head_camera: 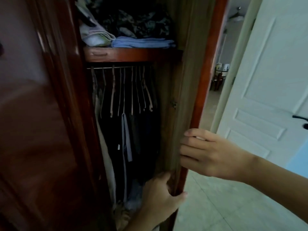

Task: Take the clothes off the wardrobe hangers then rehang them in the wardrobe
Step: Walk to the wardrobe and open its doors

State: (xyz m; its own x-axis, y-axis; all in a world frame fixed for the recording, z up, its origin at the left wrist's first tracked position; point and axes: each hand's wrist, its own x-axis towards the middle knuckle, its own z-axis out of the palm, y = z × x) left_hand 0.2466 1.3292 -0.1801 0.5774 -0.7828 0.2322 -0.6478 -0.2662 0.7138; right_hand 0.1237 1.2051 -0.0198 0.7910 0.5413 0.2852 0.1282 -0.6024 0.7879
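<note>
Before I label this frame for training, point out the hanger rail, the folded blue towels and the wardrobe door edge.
hanger rail (106, 68), head view, bare bar left of centre
folded blue towels (143, 42), head view, stack's front
wardrobe door edge (202, 80), head view, red edge

This is a bedroom in a home. A tall brown wardrobe (50, 130) stands open, with hangers (131, 90) on a rail (116, 67) and dark clothes (141, 139) hanging under them. Folded towels (143, 43) lie on the shelf (130, 54) above. To the right are a white door (266, 80) and a pale tiled floor (225, 205).
</note>
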